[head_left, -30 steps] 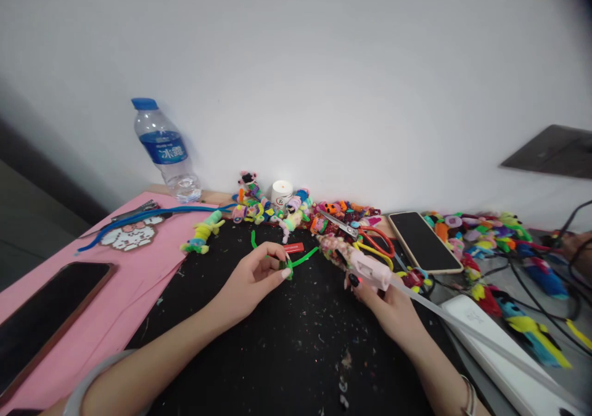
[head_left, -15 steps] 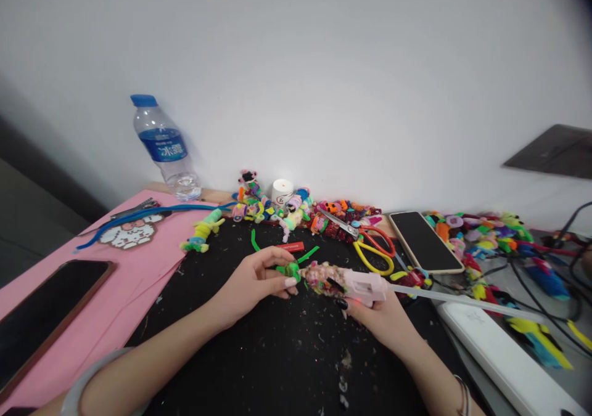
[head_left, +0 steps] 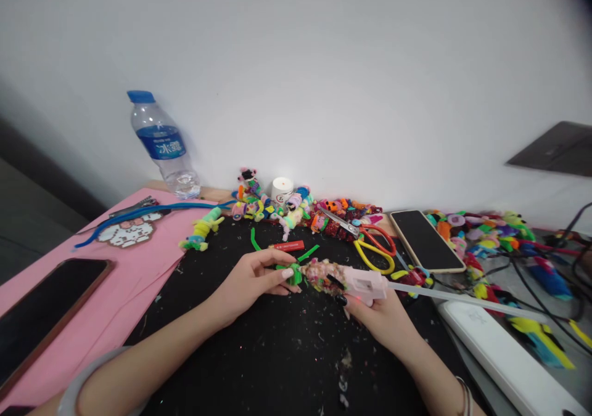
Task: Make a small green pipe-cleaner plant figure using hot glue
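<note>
Between its thumb and fingers, my left hand [head_left: 256, 279] pinches a small green pipe-cleaner piece [head_left: 292, 273] above the black mat [head_left: 259, 354]. My right hand [head_left: 382, 317] is wrapped round a pale pink glue gun [head_left: 365, 283]. A long translucent glue stick [head_left: 462, 296] sticks out of its back end. Fuzzy, multicoloured bits coat the gun's front, and its nozzle points left, right at the green piece; whether they touch I cannot tell. Behind my left hand lie a green pipe-cleaner strip [head_left: 255, 240] and a red lighter-like stick [head_left: 290, 245].
Scissors [head_left: 374, 256] with red and yellow handles lie behind the gun. Pipe-cleaner figures [head_left: 296, 206] line the wall beside a white candle [head_left: 282, 188]. Phones lie left [head_left: 50, 311] and right [head_left: 428, 240]. A water bottle [head_left: 161, 145] stands on pink paper [head_left: 139, 305]; a white power bank [head_left: 504, 354] lies right.
Both hands stay in nearly the same place, still holding the green piece and the glue gun. The green piece has turned slightly in my left fingers, and the view has shifted a little.
</note>
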{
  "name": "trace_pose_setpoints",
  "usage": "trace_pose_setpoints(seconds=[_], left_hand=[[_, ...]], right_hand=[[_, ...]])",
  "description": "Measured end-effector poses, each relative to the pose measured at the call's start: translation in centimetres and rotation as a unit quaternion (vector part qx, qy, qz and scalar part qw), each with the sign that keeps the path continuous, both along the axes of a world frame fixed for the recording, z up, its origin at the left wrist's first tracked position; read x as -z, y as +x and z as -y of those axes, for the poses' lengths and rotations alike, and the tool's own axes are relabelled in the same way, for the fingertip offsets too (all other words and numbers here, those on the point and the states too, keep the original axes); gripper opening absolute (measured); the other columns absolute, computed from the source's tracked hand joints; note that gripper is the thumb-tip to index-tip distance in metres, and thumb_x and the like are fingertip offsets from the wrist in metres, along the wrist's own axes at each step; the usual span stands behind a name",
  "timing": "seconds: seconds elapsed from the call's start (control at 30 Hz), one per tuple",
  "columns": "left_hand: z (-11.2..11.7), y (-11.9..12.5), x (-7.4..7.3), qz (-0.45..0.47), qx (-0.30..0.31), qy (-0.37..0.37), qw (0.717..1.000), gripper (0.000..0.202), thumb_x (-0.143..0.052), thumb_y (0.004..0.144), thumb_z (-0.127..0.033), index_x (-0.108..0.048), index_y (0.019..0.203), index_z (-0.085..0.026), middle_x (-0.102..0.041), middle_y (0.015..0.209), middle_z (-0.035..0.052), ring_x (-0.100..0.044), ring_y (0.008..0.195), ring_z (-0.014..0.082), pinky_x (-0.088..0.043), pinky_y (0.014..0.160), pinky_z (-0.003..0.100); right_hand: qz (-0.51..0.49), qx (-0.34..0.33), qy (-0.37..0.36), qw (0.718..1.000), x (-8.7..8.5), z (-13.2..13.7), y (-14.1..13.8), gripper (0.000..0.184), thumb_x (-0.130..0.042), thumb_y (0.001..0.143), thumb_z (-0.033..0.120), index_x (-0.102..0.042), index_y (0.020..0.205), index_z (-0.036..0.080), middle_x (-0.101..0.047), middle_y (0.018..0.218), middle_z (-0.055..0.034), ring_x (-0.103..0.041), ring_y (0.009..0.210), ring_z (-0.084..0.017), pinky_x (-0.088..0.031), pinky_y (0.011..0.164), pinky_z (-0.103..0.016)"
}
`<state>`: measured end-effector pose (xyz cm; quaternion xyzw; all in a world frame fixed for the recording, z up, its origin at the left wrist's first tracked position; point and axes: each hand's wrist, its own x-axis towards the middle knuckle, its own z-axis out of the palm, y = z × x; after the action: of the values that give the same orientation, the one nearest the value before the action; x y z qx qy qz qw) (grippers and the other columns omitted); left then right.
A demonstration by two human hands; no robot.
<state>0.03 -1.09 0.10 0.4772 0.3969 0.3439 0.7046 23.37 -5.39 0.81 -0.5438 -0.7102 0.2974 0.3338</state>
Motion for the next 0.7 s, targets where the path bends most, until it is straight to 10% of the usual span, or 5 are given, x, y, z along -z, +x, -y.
trace_pose_setpoints(seconds=[0.7], left_hand=[[0.04,-0.13,0.03,0.004,-0.053,0.023,0.998,0.021,-0.066,0.073,-0.029,-0.063,0.090,-0.018,-0.062,0.086,0.0012,-0.058,0.071,0.0103,-0.051,0.063,0.021]], right_hand=[[0.062,0.022,0.022,0.998,0.58,0.41,0.10,0.012,-0.066,0.067,0.036,-0.064,0.067,0.023,-0.058,0.054,0.0000,-0.054,0.048,-0.018,-0.044,0.043,-0.028]])
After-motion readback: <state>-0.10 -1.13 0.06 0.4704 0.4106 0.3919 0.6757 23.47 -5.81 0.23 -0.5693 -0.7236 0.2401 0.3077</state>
